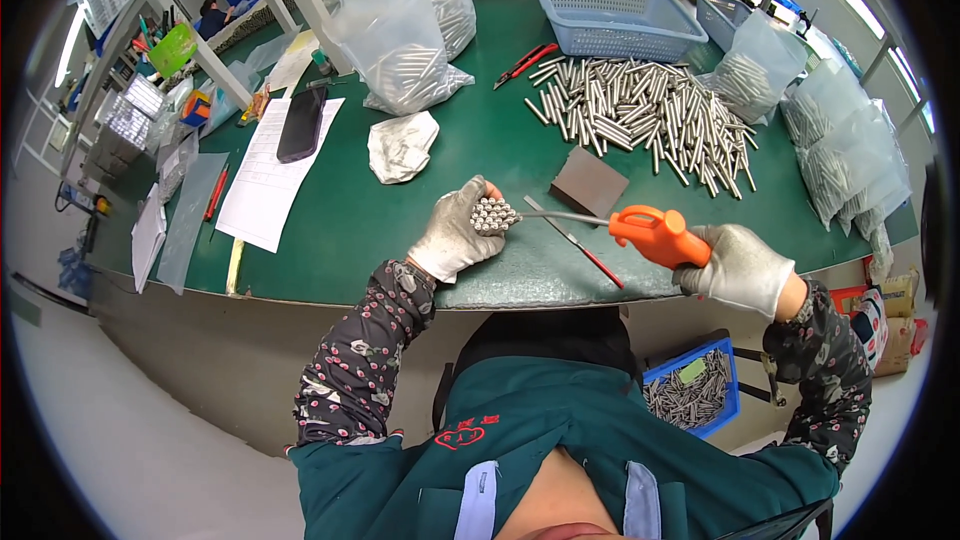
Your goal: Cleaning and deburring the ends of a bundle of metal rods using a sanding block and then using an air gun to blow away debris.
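Note:
My gloved left hand (453, 233) is closed around a bundle of metal pins (490, 216), their round ends showing. In my gloved right hand (742, 265) is an orange air blow gun (660, 236), gripped by its handle. Its thin metal nozzle reaches left to the edge of the bundle. Below the nozzle, a file with a red handle (600, 268) lies on the green bench. A brown-grey block (590, 181) rests just beyond the nozzle. Past the block spreads a large pile of loose metal pins (640, 115).
A blue plastic basket (615, 15) and red-handled pliers (525, 65) lie behind. Clear bags of pins stand at the back (395, 40) and right (840, 140). Leftward are a crumpled cloth (402, 147), a phone (301, 125) and paper (262, 190). Below sits a blue bin of pins (690, 390).

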{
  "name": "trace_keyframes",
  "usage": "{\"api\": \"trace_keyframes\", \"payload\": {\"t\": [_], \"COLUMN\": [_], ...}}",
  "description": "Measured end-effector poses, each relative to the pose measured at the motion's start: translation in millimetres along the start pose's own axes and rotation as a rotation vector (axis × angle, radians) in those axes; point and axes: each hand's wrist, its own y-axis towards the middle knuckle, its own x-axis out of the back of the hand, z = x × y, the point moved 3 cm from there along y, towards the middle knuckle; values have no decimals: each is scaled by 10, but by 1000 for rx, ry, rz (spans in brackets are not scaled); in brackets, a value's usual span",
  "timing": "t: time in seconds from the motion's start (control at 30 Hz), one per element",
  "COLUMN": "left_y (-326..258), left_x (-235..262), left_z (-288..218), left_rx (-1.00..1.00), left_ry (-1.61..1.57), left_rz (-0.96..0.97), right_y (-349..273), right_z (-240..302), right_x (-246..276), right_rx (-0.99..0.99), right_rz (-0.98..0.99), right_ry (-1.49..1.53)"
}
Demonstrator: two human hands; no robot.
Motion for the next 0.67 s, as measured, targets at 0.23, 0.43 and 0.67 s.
{"api": "trace_keyframes", "payload": {"t": [0.23, 0.43, 0.67], "left_y": [1, -1, 6], "left_x": [-5, 7, 12], "left_z": [-20, -8, -42], "left_rx": [-31, -43, 30], "left_ry": [84, 16, 33], "left_rz": [-6, -48, 0], "right_y": [-24, -12, 8], "right_z": [-64, -59, -32], "right_x": [8, 0, 23], "right_rx": [5, 4, 12], "right_rz": [-3, 4, -32], "right_ry": [-17, -24, -63]}}
